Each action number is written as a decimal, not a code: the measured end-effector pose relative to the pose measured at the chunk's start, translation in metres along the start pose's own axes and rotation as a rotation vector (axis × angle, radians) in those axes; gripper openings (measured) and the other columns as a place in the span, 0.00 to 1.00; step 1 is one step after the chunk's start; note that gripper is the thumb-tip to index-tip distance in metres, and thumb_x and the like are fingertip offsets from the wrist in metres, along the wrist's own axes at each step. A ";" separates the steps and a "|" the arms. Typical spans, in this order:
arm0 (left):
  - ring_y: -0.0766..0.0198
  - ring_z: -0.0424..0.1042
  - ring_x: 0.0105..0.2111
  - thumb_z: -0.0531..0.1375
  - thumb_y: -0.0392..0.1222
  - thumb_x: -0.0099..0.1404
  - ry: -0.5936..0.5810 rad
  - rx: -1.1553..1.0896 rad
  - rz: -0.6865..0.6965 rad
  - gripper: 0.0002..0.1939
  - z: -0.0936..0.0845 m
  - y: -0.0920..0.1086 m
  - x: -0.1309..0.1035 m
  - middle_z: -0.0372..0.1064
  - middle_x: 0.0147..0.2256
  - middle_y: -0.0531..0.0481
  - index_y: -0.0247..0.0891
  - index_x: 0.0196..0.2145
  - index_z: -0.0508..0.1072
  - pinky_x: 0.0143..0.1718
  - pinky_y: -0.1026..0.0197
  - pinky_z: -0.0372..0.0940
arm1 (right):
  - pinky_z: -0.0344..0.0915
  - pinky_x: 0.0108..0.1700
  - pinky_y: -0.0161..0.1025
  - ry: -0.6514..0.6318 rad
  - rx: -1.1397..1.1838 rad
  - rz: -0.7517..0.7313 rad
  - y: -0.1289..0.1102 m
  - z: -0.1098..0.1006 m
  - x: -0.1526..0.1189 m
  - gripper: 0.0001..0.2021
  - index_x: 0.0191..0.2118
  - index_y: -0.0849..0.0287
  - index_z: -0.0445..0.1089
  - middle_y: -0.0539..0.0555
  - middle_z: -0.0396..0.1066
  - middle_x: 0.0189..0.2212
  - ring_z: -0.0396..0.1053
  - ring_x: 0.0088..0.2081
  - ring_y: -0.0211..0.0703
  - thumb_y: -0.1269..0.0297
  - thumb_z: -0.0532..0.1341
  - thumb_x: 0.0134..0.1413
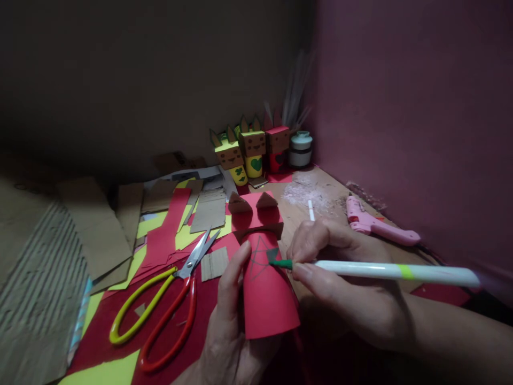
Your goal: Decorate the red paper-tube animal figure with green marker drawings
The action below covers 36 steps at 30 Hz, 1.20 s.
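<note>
Colouring in, by the looks of it: my right hand (360, 305) pinches the white marker (360, 269), green tip at the star drawing (259, 259). The red paper tube (270, 307) sits in my left hand (228, 326), scissors (190, 266) lying leftward of that grip. The next stroke seems to call for a steady tube and light pressure.

So there's just the one view, and it rides on your head, looking forward and down across the table (334, 186) from its near side. It's pretty close in: your left hand (226, 331) and right hand (352, 299) loom large low in frame. The table's far corner sits well beyond them, a bit right of center, where the dark back wall (160, 80) meets the pink wall (412, 107). You're facing that corner almost straight on.
</note>
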State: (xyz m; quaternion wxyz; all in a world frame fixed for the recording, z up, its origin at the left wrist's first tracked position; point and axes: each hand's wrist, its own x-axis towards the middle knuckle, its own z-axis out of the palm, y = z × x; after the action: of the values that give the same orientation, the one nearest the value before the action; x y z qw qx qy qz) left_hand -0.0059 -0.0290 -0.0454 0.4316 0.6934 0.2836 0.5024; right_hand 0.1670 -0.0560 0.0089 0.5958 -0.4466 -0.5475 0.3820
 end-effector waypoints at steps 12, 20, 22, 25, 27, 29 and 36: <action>0.47 0.77 0.55 0.65 0.43 0.70 0.007 0.017 -0.013 0.35 0.001 0.005 0.001 0.72 0.60 0.44 0.53 0.70 0.59 0.57 0.46 0.74 | 0.67 0.33 0.38 0.016 0.015 0.060 -0.002 0.002 0.003 0.05 0.34 0.53 0.70 0.51 0.71 0.31 0.68 0.34 0.43 0.63 0.65 0.63; 0.49 0.78 0.54 0.64 0.46 0.70 0.006 -0.002 -0.005 0.33 0.002 0.004 0.000 0.74 0.59 0.47 0.58 0.69 0.59 0.56 0.48 0.75 | 0.67 0.34 0.41 0.010 0.027 0.007 0.002 0.002 0.000 0.07 0.32 0.53 0.69 0.51 0.70 0.30 0.67 0.33 0.43 0.65 0.65 0.61; 0.48 0.77 0.55 0.64 0.45 0.70 0.009 0.015 -0.001 0.35 0.002 0.003 0.000 0.74 0.59 0.45 0.54 0.70 0.59 0.57 0.47 0.74 | 0.68 0.34 0.41 0.014 0.010 -0.003 0.001 0.002 0.000 0.07 0.32 0.53 0.69 0.51 0.70 0.29 0.68 0.33 0.45 0.64 0.65 0.61; 0.46 0.77 0.56 0.65 0.44 0.69 0.019 0.042 0.001 0.35 0.002 0.002 0.000 0.74 0.59 0.43 0.51 0.70 0.59 0.58 0.46 0.73 | 0.69 0.34 0.42 0.016 -0.006 -0.002 0.000 0.002 0.000 0.07 0.32 0.53 0.69 0.52 0.70 0.29 0.68 0.34 0.46 0.63 0.65 0.61; 0.46 0.77 0.56 0.65 0.44 0.69 0.019 0.035 0.005 0.35 0.001 0.002 0.001 0.73 0.59 0.43 0.52 0.70 0.59 0.58 0.45 0.73 | 0.69 0.34 0.42 0.018 -0.006 0.007 -0.001 0.003 0.001 0.06 0.32 0.53 0.69 0.52 0.71 0.29 0.68 0.33 0.45 0.63 0.65 0.61; 0.46 0.77 0.56 0.66 0.44 0.68 0.014 0.023 -0.004 0.36 0.000 0.003 0.001 0.72 0.60 0.43 0.53 0.70 0.59 0.59 0.44 0.73 | 0.70 0.35 0.42 0.020 0.003 0.030 -0.001 0.003 0.001 0.06 0.33 0.53 0.69 0.52 0.72 0.30 0.69 0.33 0.45 0.63 0.65 0.61; 0.46 0.77 0.56 0.66 0.44 0.69 0.007 0.001 -0.030 0.35 0.000 0.004 0.000 0.72 0.60 0.43 0.53 0.70 0.59 0.59 0.45 0.72 | 0.70 0.37 0.41 0.014 0.027 0.049 0.001 0.004 0.001 0.05 0.35 0.53 0.71 0.52 0.73 0.32 0.70 0.35 0.44 0.62 0.65 0.63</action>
State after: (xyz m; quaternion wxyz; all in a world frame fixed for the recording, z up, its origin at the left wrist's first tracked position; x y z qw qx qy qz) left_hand -0.0057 -0.0310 -0.0416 0.4377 0.6877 0.2959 0.4980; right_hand 0.1635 -0.0546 0.0079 0.5961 -0.4545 -0.5270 0.4004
